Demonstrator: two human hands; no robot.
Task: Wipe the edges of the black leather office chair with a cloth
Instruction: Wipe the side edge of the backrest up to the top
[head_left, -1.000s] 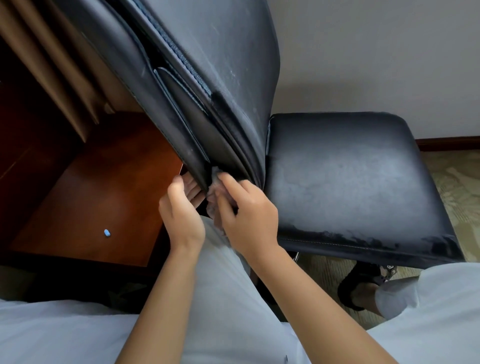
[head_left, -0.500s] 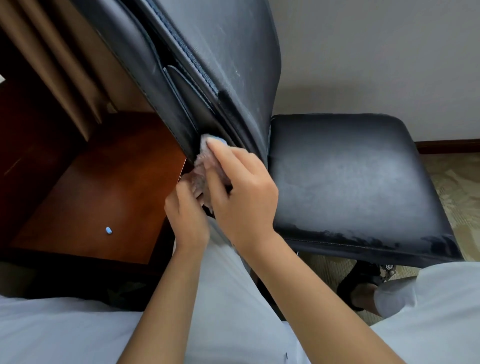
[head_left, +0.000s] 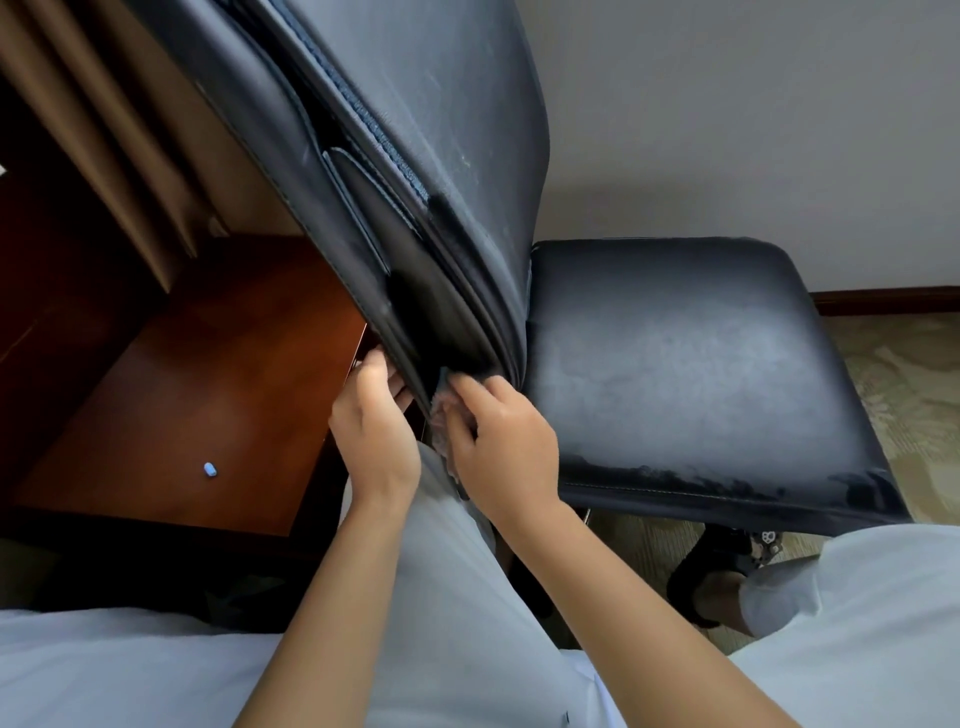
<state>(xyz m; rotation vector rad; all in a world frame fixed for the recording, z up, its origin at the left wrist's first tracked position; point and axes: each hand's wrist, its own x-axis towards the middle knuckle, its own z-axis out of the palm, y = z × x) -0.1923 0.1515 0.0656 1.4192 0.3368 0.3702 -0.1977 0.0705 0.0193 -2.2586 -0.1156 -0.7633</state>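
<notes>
The black leather office chair's backrest (head_left: 395, 156) leans over me, its side edge running down to my hands; the dusty seat (head_left: 675, 364) lies to the right. My left hand (head_left: 371, 431) holds the bottom corner of the backrest's outer flap, fingers tucked behind it. My right hand (head_left: 501, 441) grips a small pale cloth (head_left: 441, 410) and presses it against the lowest part of the backrest edge. Most of the cloth is hidden under my fingers.
A reddish wooden table (head_left: 182, 405) stands at the left with a small blue object (head_left: 210, 470) on it. Brown curtains (head_left: 93, 130) hang behind it. A white wall is beyond the chair, patterned carpet (head_left: 909, 405) at right. My knees in light trousers fill the bottom.
My right hand slid the cloth up the backrest edge half a second ago and has now come back down to its bottom end. My left hand shifted up to the flap's corner.
</notes>
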